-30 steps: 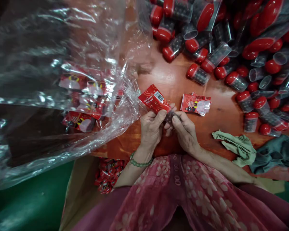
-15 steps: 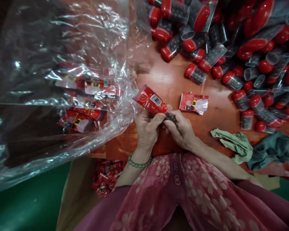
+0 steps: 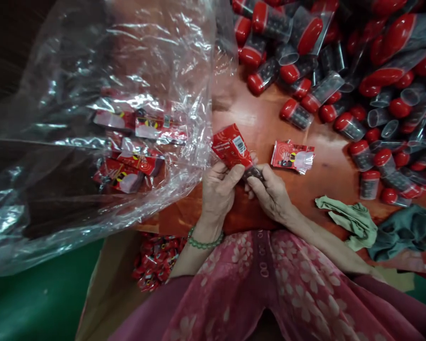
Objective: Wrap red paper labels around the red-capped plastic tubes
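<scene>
In the middle of the head view I hold a red printed packet [image 3: 230, 144] with a white barcode label. Its lower end is see-through with something dark inside. My left hand [image 3: 218, 187] grips the red part, thumb on top, a green bead bracelet round its wrist. My right hand [image 3: 270, 189] pinches the dark lower end between thumb and fingers; some fingertips are hidden behind it. To the right, apart from both hands, lies a small stack of red printed packets [image 3: 293, 156] on the reddish table [image 3: 248, 106].
Many red-capped clear tubes [image 3: 296, 113] are heaped at the upper right. A large clear plastic bag [image 3: 156, 57] covers the left side, with red packets [image 3: 128, 175] in or under it. Two cloths, one light green [image 3: 355, 220], one dark green [image 3: 404, 232], lie right. Below left, a cardboard box [image 3: 110, 284] holds red packets.
The packet has turned so its red face shows broader, and more of its dark end shows at my right hand. Most of the table scene has shifted slightly right in view.
</scene>
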Demonstrator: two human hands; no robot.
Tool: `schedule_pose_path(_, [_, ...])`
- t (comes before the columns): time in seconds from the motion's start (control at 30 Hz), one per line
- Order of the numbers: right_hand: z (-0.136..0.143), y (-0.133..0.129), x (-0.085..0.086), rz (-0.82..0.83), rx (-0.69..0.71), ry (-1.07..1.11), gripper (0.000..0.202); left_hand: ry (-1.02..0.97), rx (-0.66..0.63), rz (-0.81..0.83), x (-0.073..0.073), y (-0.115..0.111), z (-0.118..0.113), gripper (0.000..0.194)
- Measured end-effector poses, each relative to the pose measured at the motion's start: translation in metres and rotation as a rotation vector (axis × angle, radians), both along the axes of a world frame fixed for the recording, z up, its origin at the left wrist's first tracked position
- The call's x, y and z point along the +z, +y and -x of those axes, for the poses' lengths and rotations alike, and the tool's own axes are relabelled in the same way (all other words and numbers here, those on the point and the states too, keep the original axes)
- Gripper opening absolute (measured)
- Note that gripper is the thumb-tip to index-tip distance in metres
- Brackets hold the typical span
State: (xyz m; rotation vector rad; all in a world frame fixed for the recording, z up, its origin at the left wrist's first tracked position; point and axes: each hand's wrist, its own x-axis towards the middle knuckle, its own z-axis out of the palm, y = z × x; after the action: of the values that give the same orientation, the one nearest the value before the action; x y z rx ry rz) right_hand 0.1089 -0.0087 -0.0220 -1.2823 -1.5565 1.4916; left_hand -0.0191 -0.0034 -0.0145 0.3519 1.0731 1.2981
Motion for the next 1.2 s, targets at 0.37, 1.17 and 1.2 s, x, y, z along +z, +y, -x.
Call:
schedule_pose_path(0.37, [-0.003, 0.004, 0.001, 0.110, 0.076, 0.147, 0.031, -0.012, -0.009, -0.035, -0.003, -0.002, -0.006, 0.039])
schedule_pose_path(1.17, [-0.020, 0.000, -0.017, 0.084, 0.093, 0.349, 0.039, 0.200, 0.137, -0.026, 0.001, -0.012, -0.038, 0.045])
schedule_pose_path(1.2, [-0.021, 0.000, -0.018, 0.078, 0.100, 0.369, 0.038, 0.212, 0.146, -0.022, -0.001, -0.014, -0.042, 0.045])
